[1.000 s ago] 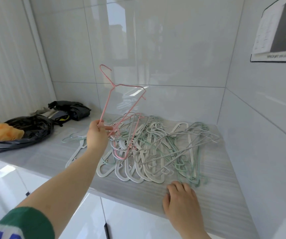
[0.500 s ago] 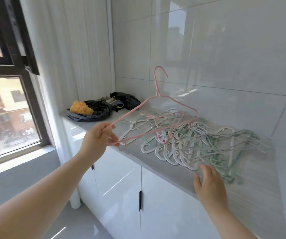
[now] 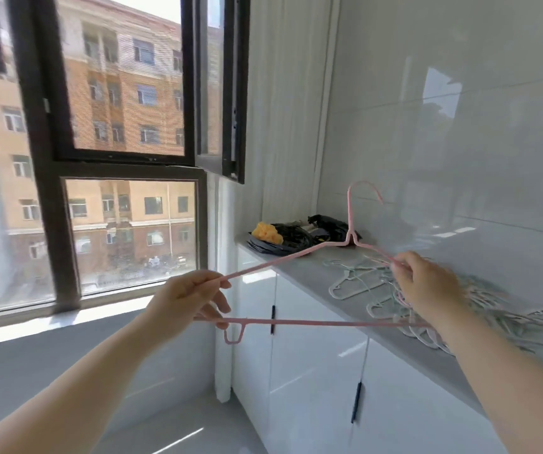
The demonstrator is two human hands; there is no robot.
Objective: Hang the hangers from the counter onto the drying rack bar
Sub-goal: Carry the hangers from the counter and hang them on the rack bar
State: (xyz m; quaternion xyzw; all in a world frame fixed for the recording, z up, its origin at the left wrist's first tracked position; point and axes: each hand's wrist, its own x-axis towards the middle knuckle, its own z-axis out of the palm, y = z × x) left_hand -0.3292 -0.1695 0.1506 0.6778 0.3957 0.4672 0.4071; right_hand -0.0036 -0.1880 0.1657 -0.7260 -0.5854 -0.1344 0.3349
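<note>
Head view: pink hanger held off the counter, a hand at each end

A thin pink hanger is held in the air in front of the grey counter, hook upward. The left hand curls round its left corner. The right hand pinches the right shoulder and covers that corner. A heap of white and pale green hangers lies on the counter, blurred and partly hidden by the right arm. Black bags with something orange sit at the far end.
</note>
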